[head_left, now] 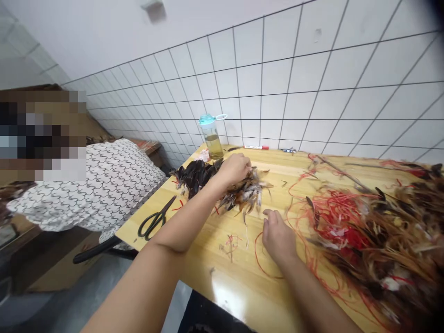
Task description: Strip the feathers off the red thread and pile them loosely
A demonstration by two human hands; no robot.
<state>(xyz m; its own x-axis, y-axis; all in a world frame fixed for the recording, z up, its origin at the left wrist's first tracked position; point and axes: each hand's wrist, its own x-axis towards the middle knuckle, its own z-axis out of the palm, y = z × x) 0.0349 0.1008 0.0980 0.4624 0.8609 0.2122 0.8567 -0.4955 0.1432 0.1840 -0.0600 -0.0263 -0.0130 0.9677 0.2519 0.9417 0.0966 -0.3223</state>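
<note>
My left hand [235, 170] reaches across the wooden table [243, 277] and rests, fingers curled, on a pile of dark and brown feathers [222, 185]. Whether it grips any feathers is hidden under the fingers. My right hand [277, 233] lies on the table just below that pile with its fingers curled in; a thin red string [258, 259] loops beside it. A big heap of brown feathers tangled with red string [374, 226] fills the right side of the table.
Black scissors [156, 219] lie at the table's left edge. A clear bottle with a teal cap [211, 136] stands by the tiled wall, with a red marker [255, 147] behind. Another person in a patterned white top [100, 185] sits to the left.
</note>
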